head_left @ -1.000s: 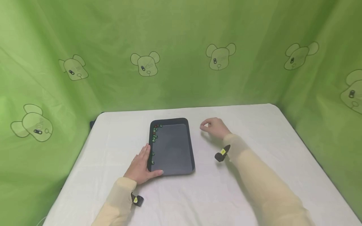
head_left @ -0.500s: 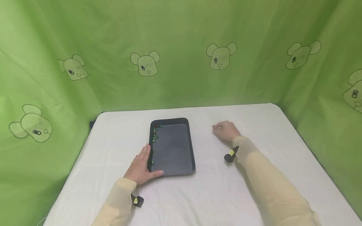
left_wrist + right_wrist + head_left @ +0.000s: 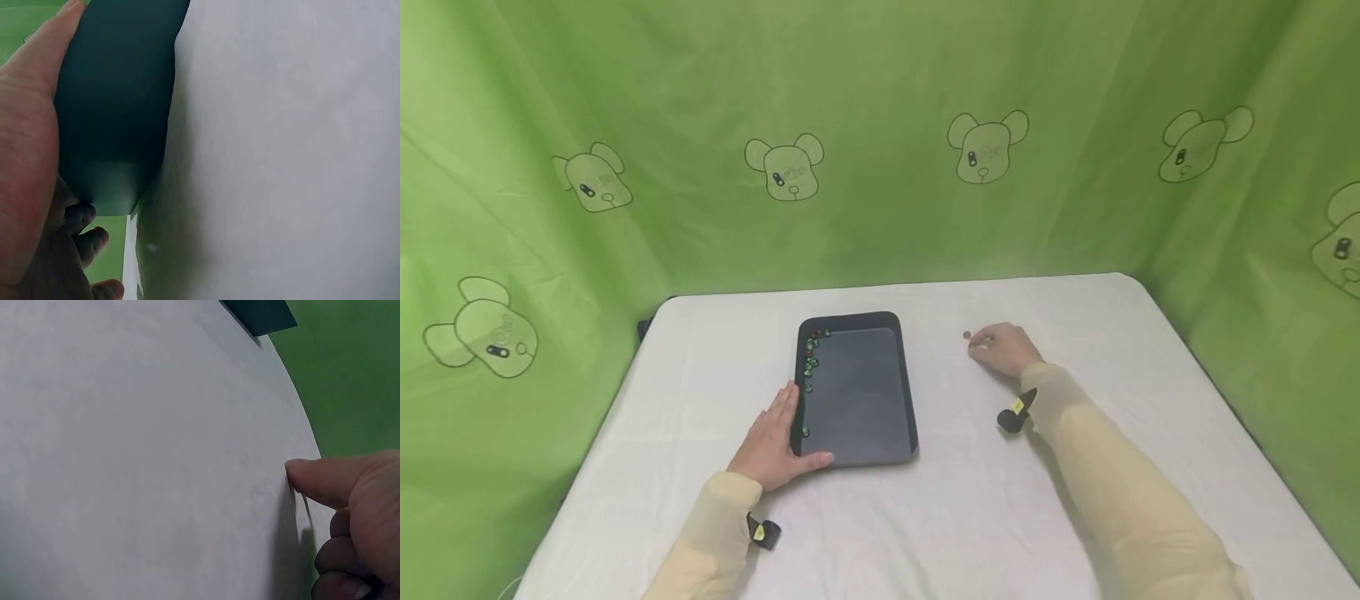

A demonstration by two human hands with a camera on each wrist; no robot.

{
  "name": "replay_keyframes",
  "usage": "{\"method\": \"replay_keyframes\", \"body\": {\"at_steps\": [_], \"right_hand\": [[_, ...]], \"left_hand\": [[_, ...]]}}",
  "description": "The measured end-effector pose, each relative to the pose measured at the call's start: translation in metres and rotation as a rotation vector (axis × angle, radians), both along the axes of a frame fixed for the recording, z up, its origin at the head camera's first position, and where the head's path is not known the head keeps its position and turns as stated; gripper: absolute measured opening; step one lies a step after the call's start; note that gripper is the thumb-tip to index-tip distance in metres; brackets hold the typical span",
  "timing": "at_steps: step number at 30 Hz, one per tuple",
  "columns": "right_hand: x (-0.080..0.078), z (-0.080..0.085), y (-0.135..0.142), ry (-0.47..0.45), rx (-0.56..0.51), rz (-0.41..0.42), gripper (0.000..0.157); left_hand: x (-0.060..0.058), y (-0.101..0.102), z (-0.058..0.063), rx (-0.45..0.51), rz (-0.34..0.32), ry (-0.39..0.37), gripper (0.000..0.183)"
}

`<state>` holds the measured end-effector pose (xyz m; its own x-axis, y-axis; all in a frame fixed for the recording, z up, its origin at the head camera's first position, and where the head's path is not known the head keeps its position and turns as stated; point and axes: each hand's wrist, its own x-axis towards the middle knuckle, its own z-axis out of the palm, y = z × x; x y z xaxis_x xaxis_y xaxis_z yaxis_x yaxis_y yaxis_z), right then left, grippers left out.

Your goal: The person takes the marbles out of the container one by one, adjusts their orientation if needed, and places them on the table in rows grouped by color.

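Note:
My left hand [image 3: 771, 442] rests at the near left corner of a dark rectangular tray [image 3: 857, 396]. Its straight fingers lie along the left wall, and the thumb reaches over the near rim. The left wrist view shows the thumb against the tray's outer wall [image 3: 119, 94]. Small round green marbles [image 3: 808, 372] and red ones [image 3: 808, 353] lie along the tray's left side. Beside the tray, my right hand [image 3: 1006, 347] is low over the cloth, its fingers curled, thumb and index close together. A small reddish round piece [image 3: 967, 335] sits just past those fingertips.
A white cloth [image 3: 880, 533] covers the table. Green curtains [image 3: 880, 233] with printed bear faces hang close behind it and at both sides. The tray's corner [image 3: 265, 315] shows at the top of the right wrist view.
My right hand has moved right, away from the tray, and the reddish piece now shows apart from its fingertips. One green marble has rolled toward the tray's far end. My left hand stays put.

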<state>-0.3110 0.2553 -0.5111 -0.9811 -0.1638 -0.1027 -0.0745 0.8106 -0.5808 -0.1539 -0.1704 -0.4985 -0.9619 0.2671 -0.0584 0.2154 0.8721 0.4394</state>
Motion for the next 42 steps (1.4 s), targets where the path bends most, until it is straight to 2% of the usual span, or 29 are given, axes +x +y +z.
{"method": "replay_keyframes", "body": {"at_steps": [29,42], "right_hand": [[0.0035,-0.0005,-0.0018,-0.013,-0.001,-0.007,0.024],[0.0094,0.0078,-0.0034,0.009,-0.015,-0.018,0.026]], "left_hand": [[-0.0008,-0.0007,-0.0025,0.002,-0.003,0.005,0.125],[-0.0015,-0.0006,-0.0029,0.01,0.003,-0.002,0.127]]}}
